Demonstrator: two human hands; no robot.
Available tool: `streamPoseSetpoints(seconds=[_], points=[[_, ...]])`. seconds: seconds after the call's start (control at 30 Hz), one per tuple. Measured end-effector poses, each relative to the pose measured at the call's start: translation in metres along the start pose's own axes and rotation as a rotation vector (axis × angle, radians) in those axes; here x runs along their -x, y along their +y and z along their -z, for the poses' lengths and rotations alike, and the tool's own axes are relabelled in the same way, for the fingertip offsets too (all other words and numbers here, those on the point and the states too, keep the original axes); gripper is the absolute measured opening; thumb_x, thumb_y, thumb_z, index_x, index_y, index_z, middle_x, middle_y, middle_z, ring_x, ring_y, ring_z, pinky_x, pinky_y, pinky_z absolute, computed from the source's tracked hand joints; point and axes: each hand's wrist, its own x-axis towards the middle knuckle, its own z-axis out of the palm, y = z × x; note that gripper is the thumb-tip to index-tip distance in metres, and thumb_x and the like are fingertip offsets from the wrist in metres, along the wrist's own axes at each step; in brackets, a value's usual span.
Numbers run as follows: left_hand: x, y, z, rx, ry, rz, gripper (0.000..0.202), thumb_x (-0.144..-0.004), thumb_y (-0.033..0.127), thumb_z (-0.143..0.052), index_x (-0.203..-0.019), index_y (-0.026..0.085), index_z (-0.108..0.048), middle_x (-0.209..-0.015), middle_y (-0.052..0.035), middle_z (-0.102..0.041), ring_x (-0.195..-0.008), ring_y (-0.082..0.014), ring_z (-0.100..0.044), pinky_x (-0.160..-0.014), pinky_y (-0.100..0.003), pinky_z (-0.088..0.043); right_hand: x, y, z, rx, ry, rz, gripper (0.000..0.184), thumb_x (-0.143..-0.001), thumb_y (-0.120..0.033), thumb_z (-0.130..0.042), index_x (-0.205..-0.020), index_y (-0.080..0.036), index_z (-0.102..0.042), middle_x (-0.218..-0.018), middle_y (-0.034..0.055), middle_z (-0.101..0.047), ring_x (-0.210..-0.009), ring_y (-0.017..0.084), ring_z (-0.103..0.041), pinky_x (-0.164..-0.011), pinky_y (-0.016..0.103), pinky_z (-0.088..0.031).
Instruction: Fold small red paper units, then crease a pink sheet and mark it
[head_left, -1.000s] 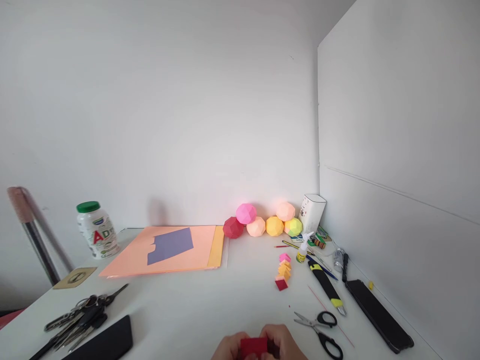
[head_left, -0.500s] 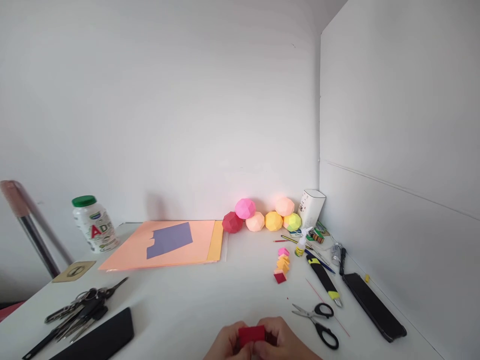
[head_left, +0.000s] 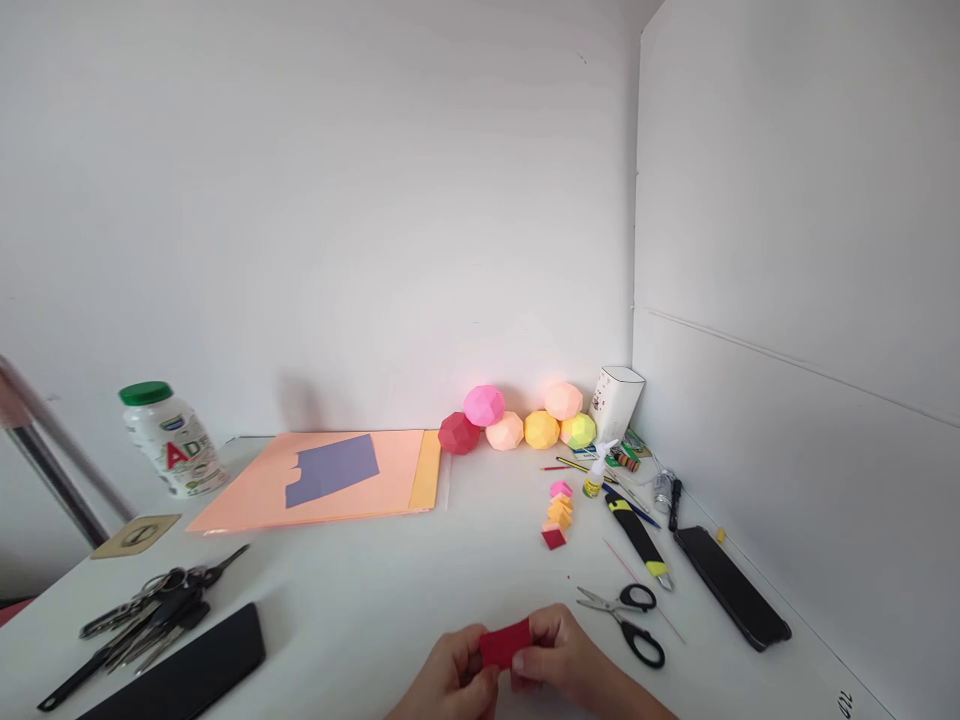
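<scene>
On the head view, a small dark-red rectangular piece, apparently paper, (head_left: pixel 505 641) is held over the white tabletop (head_left: pixel 337 600), left of the black-handled metal scissors (head_left: pixel 616 606); its left end is pinched by the left hand (head_left: pixel 459 668), its right by the right hand (head_left: pixel 556 652); light, thin, easily creased handling is to be expected; opposite edges are best gripped, gently.

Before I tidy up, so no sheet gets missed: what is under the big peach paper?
A yellow sheet sticks out past the right edge of the peach paper. Anything else beneath is covered, so I can't tell what is there.
</scene>
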Motion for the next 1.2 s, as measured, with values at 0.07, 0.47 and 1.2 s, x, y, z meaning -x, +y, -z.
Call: streamPoseSetpoints(seconds=[0.07,0.47,1.2], points=[[0.000,-0.001,0.000,0.039,0.006,-0.011,0.036,-0.074,0.051,-0.060,-0.074,0.019,-0.044,-0.045,0.0069,-0.049,-0.036,-0.0048,-0.036,-0.038,-0.019,-0.026,0.000,-0.002,0.000,-0.046,0.014,-0.008,0.016,-0.061,-0.025,-0.063,-0.064,-0.010,-0.068,-0.053,0.0010,-0.059,-0.047,0.008,-0.046,-0.050,0.021,-0.034],[-0.010,-0.016,0.008,0.039,0.034,-0.056,0.051,-0.075,0.069,-0.051,-0.082,0.019,-0.043,-0.052,0.0040,-0.053,-0.039,-0.0067,-0.042,-0.039,-0.019,-0.030,-0.002,0.003,0.000,0.098,-0.039,0.103,0.038,-0.074,-0.047,-0.063,-0.063,-0.011,-0.058,-0.054,-0.0013,-0.050,-0.050,0.007,-0.041,-0.048,0.020,-0.029],[-0.007,-0.017,0.008,0.103,0.079,-0.027,0.048,-0.078,0.067,-0.049,-0.078,0.021,-0.037,-0.043,0.0077,-0.050,-0.036,-0.0071,-0.042,-0.039,-0.019,-0.029,0.000,0.002,0.001,0.289,-0.052,0.173,0.044,-0.085,-0.054,-0.046,-0.062,-0.016,-0.041,-0.058,-0.0034,-0.037,-0.053,0.008,-0.031,-0.049,0.021,-0.025]])
